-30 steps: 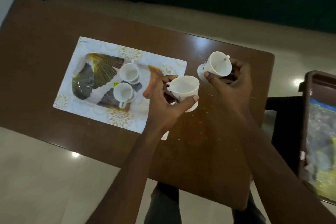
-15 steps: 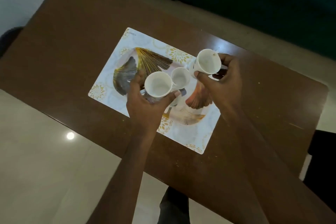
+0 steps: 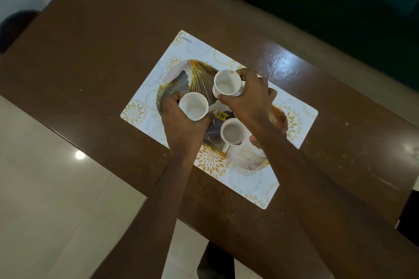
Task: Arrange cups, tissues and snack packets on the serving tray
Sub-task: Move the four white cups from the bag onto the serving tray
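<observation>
Holding one plain white empty cup (image 3: 193,106) in left grip (image 3: 181,127), another (image 3: 227,82) in right grip (image 3: 251,99) over leaf-patterned tray (image 3: 172,79)

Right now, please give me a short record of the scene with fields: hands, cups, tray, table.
left hand: holds a white cup over the tray's left part
right hand: holds a second cup over the tray's far part
third cup: stands free on the tray, upright, handle toward the camera
tray: oval, leaf pattern, yellow sticker, lies on a placemat
table: brown wood
tissues, snacks: none in view
</observation>
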